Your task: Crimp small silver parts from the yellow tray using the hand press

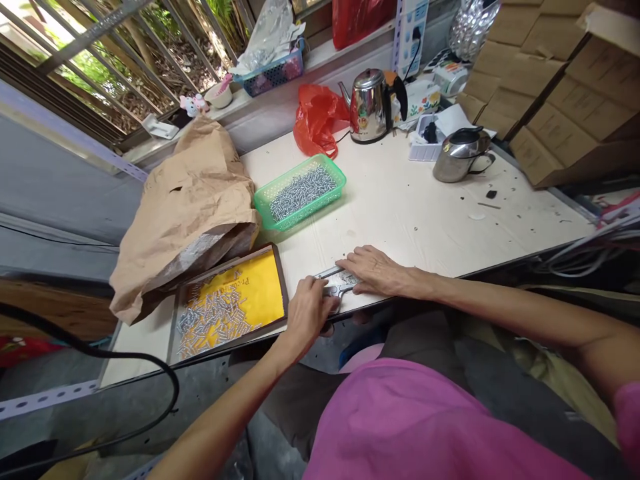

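A flat silvery metal piece [343, 279] with curved cut-outs lies at the table's front edge, partly covered by my fingers. My left hand [309, 308] is closed on its left end, thumb toward the piece. At the other end, my right hand [376, 270] grips with bent fingers over the top. Just left of my left hand is a shallow dark-rimmed tray [281, 280] lined with a yellow sheet [264, 288]. Many small metal pins or screws [215, 320] lie loose in it. Farther back, a green plastic basket [300, 223] holds a heap of similar small metal parts [303, 192].
A crumpled brown paper bag [193, 183] sits behind the tray. Toward the back stand a red plastic bag [319, 120], a steel kettle [369, 107] and a small metal pot [456, 160]. Cardboard boxes [565, 100] rise at right. A black cable [165, 373] loops at left.
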Motion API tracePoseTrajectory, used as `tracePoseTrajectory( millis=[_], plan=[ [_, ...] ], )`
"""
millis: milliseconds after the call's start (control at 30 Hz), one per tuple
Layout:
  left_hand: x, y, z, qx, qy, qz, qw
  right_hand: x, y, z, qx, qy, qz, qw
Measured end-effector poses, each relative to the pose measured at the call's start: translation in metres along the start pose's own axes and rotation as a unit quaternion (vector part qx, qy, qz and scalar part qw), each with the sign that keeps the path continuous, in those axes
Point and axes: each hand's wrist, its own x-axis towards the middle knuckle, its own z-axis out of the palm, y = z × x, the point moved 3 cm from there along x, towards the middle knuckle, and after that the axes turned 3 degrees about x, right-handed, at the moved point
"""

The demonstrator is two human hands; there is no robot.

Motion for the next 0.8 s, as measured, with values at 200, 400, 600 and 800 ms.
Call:
tracePoseTrajectory(
  millis=[200, 400, 600, 800],
  plan=[
    [0.041, 0.016, 0.017, 0.063, -0.047, 0.176, 0.981, -0.008, 0.004, 0.004, -0.007, 0.0, 0.065, 0.998],
    [0.052, 0.013, 0.019, 0.099, -0.08, 0.181, 0.975, -0.011, 0.006, 0.001, -0.025, -0.018, 0.084, 0.996],
    [0.054, 0.012, 0.024, 0.07, -0.056, 0.145, 0.985, 0.0, 0.017, 0.024, -0.018, 0.005, 0.037, 0.999],
    [0.043, 0.012, 0.029, 0.067, 0.003, 0.134, 0.989, -0.004, 0.028, 0.009, -0.024, 0.031, 0.025, 0.999]
  ],
)
